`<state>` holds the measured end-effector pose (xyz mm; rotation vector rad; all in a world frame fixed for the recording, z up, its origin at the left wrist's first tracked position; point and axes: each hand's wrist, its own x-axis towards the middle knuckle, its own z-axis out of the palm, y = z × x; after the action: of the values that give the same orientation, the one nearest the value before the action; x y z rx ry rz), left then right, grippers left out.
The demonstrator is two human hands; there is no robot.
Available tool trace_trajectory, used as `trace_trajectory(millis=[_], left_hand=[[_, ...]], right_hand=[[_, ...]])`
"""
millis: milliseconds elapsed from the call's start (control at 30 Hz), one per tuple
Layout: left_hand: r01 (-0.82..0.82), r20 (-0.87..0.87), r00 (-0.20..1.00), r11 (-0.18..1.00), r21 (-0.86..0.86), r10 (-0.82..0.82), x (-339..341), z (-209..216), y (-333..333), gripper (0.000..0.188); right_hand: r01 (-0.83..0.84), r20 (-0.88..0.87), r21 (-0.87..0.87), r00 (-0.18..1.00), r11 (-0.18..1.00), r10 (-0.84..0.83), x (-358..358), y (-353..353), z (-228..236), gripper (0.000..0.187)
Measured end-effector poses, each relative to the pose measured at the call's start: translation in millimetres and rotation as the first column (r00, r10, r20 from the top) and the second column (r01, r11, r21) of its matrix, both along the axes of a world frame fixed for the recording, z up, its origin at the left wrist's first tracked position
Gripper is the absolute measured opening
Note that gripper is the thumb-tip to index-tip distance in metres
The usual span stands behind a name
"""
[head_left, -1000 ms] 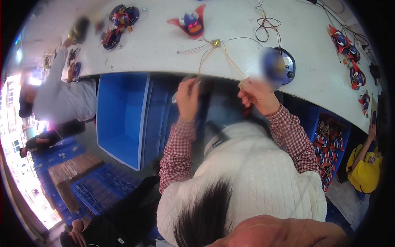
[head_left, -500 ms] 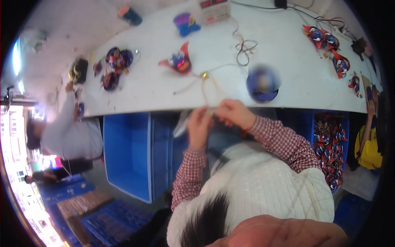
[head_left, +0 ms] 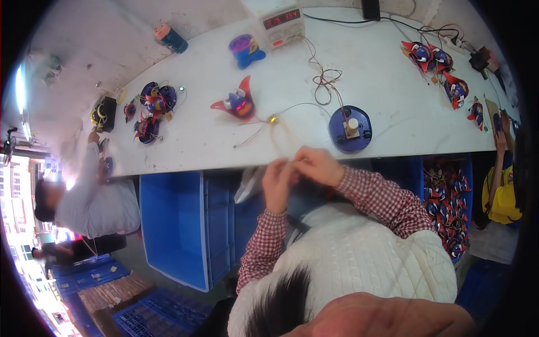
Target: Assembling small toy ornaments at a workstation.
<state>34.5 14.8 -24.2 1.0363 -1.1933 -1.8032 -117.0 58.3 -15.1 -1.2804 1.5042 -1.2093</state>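
My left hand (head_left: 276, 182) and my right hand (head_left: 319, 166) meet at the table's front edge, fingers pinched together on thin pale wires (head_left: 279, 140). Those wires run up to a small lit circuit board (head_left: 273, 119) on the table; the ends in my fingers are hidden. Beyond the board lies a toy head (head_left: 236, 105) with red horns and glowing red eyes. To the right of my hands sits a round dark-blue base (head_left: 340, 140) with a pale round post (head_left: 352, 124) standing in it. A thin wire links the board toward this base.
A power supply (head_left: 281, 27) with a red display and a blue-and-purple cup-like piece (head_left: 245, 50) stand at the back. Toy assemblies lie left (head_left: 156, 101) and right (head_left: 456, 90). Blue bins (head_left: 174, 219) stand below the table edge. People work at both sides.
The whole view has shifted, with the table's edge lower in the picture. My hands keep their pinch and sit slightly closer together. The blur over the round base's middle is gone.
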Motion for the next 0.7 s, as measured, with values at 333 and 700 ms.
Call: trace_trajectory(millis=[333,700], left_hand=[[-0.004,0.025,1.000,0.999,-0.037,0.004,-3.5,-2.4,1.3,0.023],[-0.013,0.014,1.000,1.000,-0.016,0.014,-5.4,-3.2,2.0,0.022]], right_hand=[[0.001,-0.059,-0.107,0.998,0.994,-0.007,-1.5,3.2,-10.7,0.010],[-0.032,-0.144,-0.031,0.989,0.999,0.027,-4.0,5.4,-4.7,0.009]])
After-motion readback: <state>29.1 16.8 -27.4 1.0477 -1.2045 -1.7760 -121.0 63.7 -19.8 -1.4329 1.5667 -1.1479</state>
